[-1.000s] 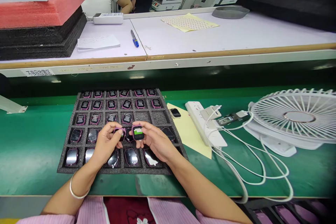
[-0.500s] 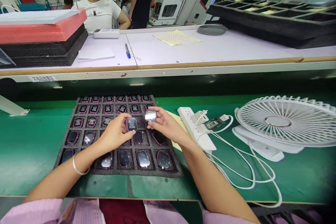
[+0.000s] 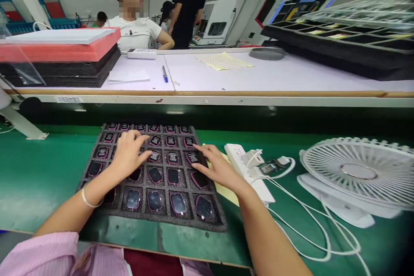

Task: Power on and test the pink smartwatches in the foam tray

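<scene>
A black foam tray point(image 3: 223, 223) lies on the green belt, its pockets filled with several small pink-rimmed watch bodies point(image 3: 177, 202). Those in the far rows lie label side up, those in the near rows screen side up. My left hand point(image 3: 127, 155) rests over the tray's middle left, fingers stretched out onto a watch body in the third row. My right hand point(image 3: 215, 166) lies at the tray's right edge, fingers flat, fingertips on the watch body point(image 3: 192, 157) in the third row. Neither hand holds anything.
A white power strip point(image 3: 239, 159) with plugs and looping white cables lies right of the tray, a white fan point(image 3: 359, 172) further right. A yellow sheet point(image 3: 226, 192) is under my right wrist. Behind runs a raised white shelf point(image 3: 274, 77) with foam stacks, pen, papers; people beyond it.
Both hands held a watch body above the tray; they have since set them down into the third row and now lie flat on it. The camera has tilted up.
</scene>
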{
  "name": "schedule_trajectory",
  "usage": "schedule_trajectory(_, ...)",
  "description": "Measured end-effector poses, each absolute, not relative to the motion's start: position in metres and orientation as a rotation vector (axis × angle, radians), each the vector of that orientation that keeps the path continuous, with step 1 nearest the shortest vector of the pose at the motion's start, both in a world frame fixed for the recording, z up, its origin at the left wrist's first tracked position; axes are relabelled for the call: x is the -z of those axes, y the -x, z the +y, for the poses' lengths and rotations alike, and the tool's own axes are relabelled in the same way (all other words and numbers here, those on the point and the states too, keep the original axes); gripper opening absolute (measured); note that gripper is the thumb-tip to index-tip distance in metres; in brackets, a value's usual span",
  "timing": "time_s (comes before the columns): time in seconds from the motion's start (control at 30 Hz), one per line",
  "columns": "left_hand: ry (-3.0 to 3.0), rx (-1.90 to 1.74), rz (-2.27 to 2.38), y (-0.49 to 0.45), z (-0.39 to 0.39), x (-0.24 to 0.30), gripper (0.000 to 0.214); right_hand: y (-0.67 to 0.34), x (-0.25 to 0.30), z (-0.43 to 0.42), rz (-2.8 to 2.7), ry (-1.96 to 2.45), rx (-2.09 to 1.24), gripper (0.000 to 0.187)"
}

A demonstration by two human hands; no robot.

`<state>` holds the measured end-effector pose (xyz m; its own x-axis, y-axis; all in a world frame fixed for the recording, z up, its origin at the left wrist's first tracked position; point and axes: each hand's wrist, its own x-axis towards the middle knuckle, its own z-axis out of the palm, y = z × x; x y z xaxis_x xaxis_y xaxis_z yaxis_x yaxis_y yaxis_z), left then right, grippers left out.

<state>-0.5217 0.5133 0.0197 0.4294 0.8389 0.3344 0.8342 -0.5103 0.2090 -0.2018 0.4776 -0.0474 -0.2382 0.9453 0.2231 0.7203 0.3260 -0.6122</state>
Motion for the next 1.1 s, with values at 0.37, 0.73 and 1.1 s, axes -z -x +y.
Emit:
schedule_trajectory(0.37, -2.183, -0.270, 2.089, 0.669, 0.460, 0.021, 0.037, 0.392, -0.003, 0.479, -2.663, 1.075, -0.575, 0.024)
schedule_trajectory(0.73, -1.896, -0.719, 1.645, 0.643, 0.467, -0.002, 0.013, 0.449, 0.002, 0.485, -2.646, 1.162, -0.465, 0.015)
schedule_trajectory(1.1, -1.080, -0.948, 0.915, 0.531, 0.494, -0.026, 0.047, 0.339, 0.003, 0.477, -1.106, 0.871, -1.780, 0.041)
